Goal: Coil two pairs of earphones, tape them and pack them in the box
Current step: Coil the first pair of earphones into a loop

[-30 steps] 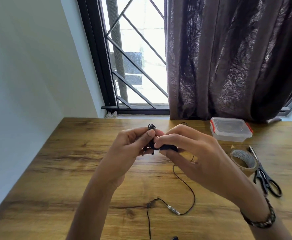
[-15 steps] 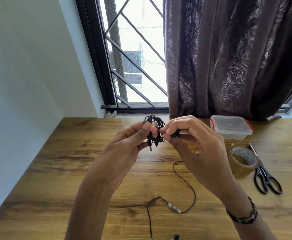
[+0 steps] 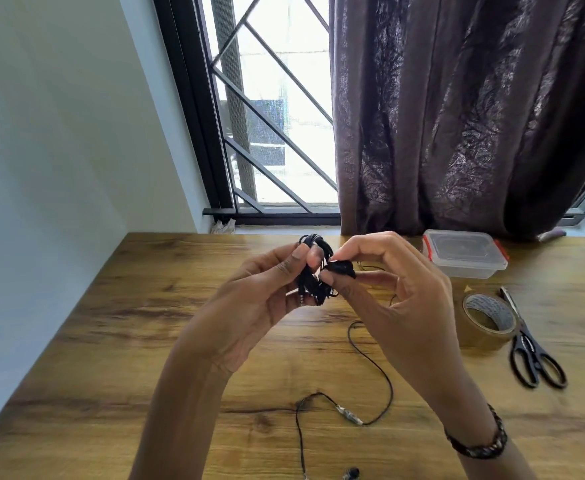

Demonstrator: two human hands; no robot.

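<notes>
**Coiled earphones pinched between both hands above the table**

Wooden table (image 3: 117, 341) with a strong grain runs up to a window with a dark frame and slanted bars, a brown curtain (image 3: 457, 116) hanging over its right part and a pale wall on the left.

Held up over the middle of the table is a bundle of black earphones (image 3: 313, 271), its thin cord wound into a tight, somewhat untidy coil with a plug end poking out at the bottom. The left hand (image 3: 249, 306) has its fingers (image 3: 296, 259) closed narrowly on the left side of the coil, thumb against fingertip. The right hand (image 3: 398, 299) pinches a black part at the coil's right side between thumb and forefinger, the other fingers curled loosely behind; a beaded bracelet (image 3: 481, 445) sits on that wrist.

A second pair of earphones (image 3: 374, 368) lies uncoiled on the table below the hands, its black cord looping toward the near edge, with a small silvery inline piece along it and an earbud at the bottom edge of the view.

On the right, a clear plastic box (image 3: 464, 254) with red clips, lid on, stands near the curtain. Nearer, a roll of brown tape (image 3: 488, 320) lies just beside black-handled scissors (image 3: 530, 351).
</notes>
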